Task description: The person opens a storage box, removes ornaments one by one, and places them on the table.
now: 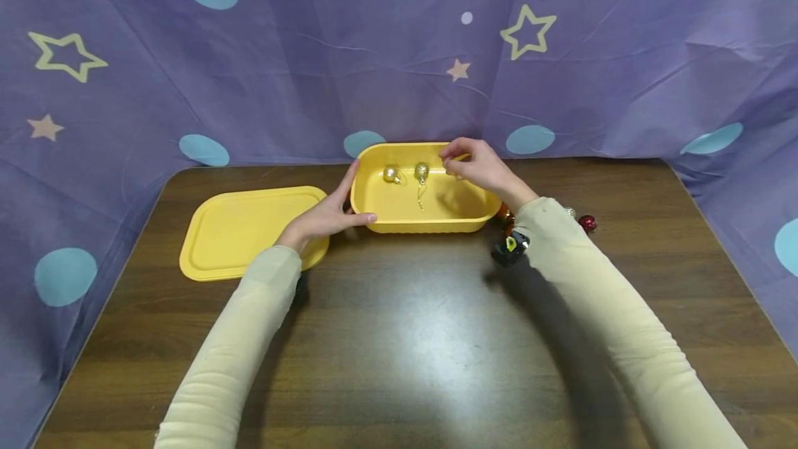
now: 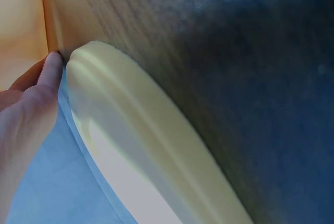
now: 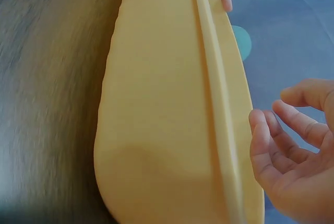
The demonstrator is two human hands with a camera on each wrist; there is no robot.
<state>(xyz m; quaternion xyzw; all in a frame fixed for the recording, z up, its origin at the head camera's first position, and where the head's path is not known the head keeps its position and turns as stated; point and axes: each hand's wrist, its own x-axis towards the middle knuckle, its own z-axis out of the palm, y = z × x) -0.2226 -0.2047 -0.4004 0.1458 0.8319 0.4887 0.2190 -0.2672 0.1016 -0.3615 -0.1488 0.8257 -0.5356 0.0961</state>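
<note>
A deep yellow plastic box [image 1: 430, 225] stands at the back middle of the table. Inside it lie two gold bauble ornaments, one plain [image 1: 391, 174] and one textured [image 1: 422, 170], each with a thin hanging loop. My left hand [image 1: 327, 217] rests against the box's left end, fingers straight along the outside and thumb at the front corner. Above the box's right part hovers my right hand [image 1: 476, 166], fingers loosely bent, a gap between thumb and forefinger and nothing visible in it. The right wrist view shows this hand [image 3: 297, 151] beside the box's rim.
A yellow lid [image 1: 249, 231] lies left of the box, partly under my left forearm. Right of the box are a red bauble [image 1: 587, 223] and other small ornaments, partly hidden by my right sleeve. A black object [image 1: 510, 249] shows by that cuff. A purple curtain [image 1: 399, 54] hangs behind.
</note>
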